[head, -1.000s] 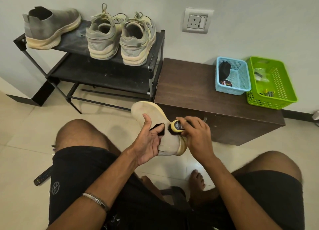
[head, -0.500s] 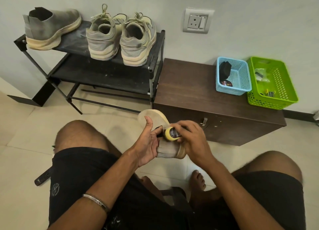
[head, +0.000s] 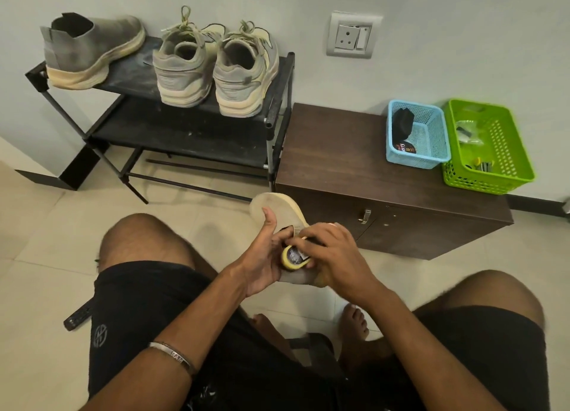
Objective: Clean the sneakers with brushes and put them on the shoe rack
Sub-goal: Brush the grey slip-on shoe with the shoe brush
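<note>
While the person sat with knees apart above the tiled floor [head: 46,225], both hands met in front of them. The left hand [head: 262,259] gripped a pale sneaker [head: 277,210] turned sole-up, thumb raised against the sole and fingers wrapped under the shoe. The right hand [head: 336,256] was curled round a brush [head: 293,258] with a yellow rim, pressing it against the sneaker near the heel end; the bristles themselves were hidden by the fingers. A metal bangle [head: 172,353] sat on the left wrist. Ahead stood a black shoe rack [head: 185,133], its top shelf carrying a grey slip-on sneaker [head: 89,49] at the left and a laced grey pair [head: 212,68] beside it, heels toward the camera. Just right of the rack stood a low dark-wood cabinet [head: 339,151], bearing a blue basket [head: 431,151] with a dark item inside and, touching it, a green basket [head: 499,170] with small items too small to tell.
</note>
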